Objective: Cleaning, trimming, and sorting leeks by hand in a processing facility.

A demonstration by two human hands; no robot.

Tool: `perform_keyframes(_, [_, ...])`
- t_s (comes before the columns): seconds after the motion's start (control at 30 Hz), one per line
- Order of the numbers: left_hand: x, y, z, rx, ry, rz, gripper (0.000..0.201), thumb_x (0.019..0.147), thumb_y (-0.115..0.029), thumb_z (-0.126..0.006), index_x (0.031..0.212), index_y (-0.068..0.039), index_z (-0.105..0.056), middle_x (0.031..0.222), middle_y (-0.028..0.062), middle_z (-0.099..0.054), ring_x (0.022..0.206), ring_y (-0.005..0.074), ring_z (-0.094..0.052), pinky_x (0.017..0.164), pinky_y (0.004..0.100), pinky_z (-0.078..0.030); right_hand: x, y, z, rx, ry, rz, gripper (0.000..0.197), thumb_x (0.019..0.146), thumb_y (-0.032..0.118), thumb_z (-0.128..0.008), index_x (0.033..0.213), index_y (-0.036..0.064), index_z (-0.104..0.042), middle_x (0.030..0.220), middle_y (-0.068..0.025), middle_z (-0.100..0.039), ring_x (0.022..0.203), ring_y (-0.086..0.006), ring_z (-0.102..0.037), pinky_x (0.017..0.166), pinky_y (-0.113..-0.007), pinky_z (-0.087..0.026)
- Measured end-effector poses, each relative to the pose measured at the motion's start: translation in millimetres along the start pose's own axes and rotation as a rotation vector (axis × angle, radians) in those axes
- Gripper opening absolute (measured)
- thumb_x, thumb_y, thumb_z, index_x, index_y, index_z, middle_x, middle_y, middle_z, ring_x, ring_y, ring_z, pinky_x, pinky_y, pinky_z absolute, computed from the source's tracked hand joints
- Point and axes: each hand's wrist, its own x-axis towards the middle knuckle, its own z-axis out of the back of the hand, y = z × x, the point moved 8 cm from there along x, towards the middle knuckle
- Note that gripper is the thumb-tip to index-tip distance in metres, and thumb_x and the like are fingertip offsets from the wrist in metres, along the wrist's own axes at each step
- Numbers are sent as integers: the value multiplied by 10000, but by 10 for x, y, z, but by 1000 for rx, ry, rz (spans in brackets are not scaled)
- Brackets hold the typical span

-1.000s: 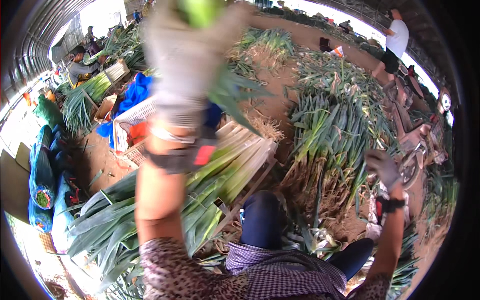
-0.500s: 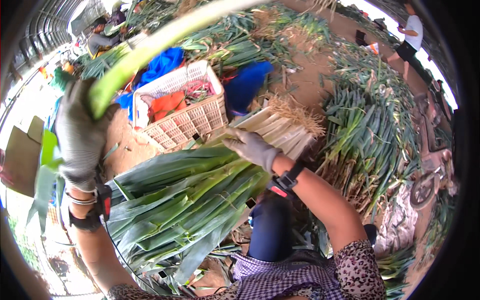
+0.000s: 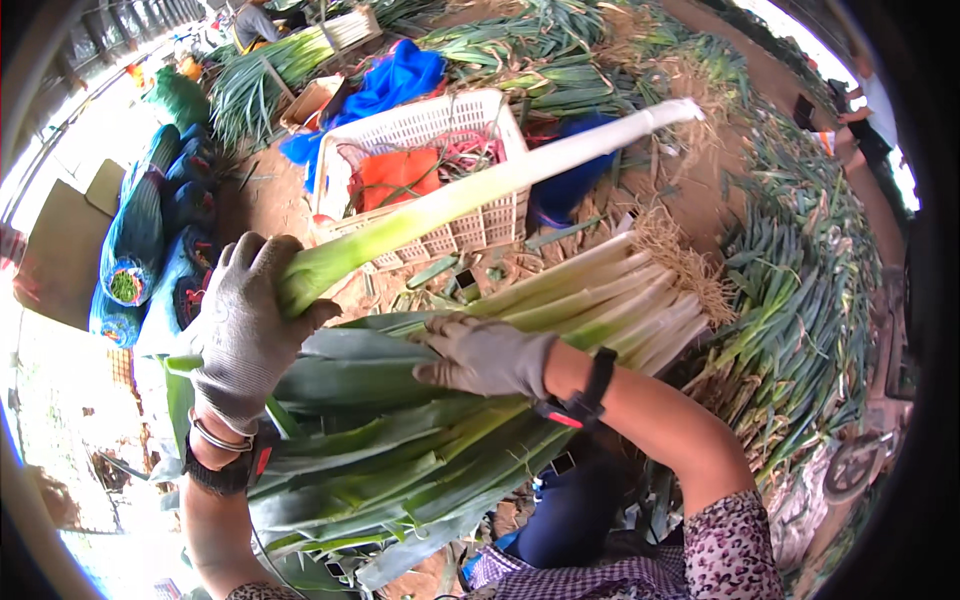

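My left hand [image 3: 245,325], in a grey knit glove, is closed round a single leek [image 3: 480,190] where the green leaves start. The pale stalk slants up to the right, its roots at the far end, passing in front of the crate. My right hand [image 3: 485,355], gloved too, lies on a heap of leeks [image 3: 420,440], its fingers stretched out over the leaves. The white stems and roots of that heap point to the right, and the broad green leaves spread to the lower left.
Behind the heap stands a cream plastic crate [image 3: 450,240] with an orange cloth [image 3: 400,175] in it. Blue-wrapped bundles [image 3: 135,230] lie at left beside cardboard [image 3: 60,250]. More leeks [image 3: 800,290] cover the ground at right. Other people are farther off, one at right [image 3: 880,110].
My left hand has come down and inward, and the leek it holds has swung lower across the crate. My right hand has slid from the stems toward the leaves.
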Motion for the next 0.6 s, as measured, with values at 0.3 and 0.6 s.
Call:
perform_keyframes(0.3, [362, -131, -166, -66, 153, -77, 622, 610, -160, -963, 1147, -64, -664, 1025, 138, -629, 966, 401, -615, 841, 474, -501, -317, 213, -81, -194, -239, 131, 781, 1047, 650, -452, 1527, 35, -490, 1495, -256, -544, 1403, -422, -505, 1201, -539, -352])
perform_keyframes(0.6, [490, -287, -548, 67, 253, -127, 540, 653, -238, -953, 1082, -76, -668, 1008, 119, -630, 991, 370, -598, 865, 487, -503, -32, 29, -61, -18, 73, 37, 979, 1014, 744, -417, 1620, -19, -319, 1637, -303, -365, 1533, -455, -343, 1274, -532, -234])
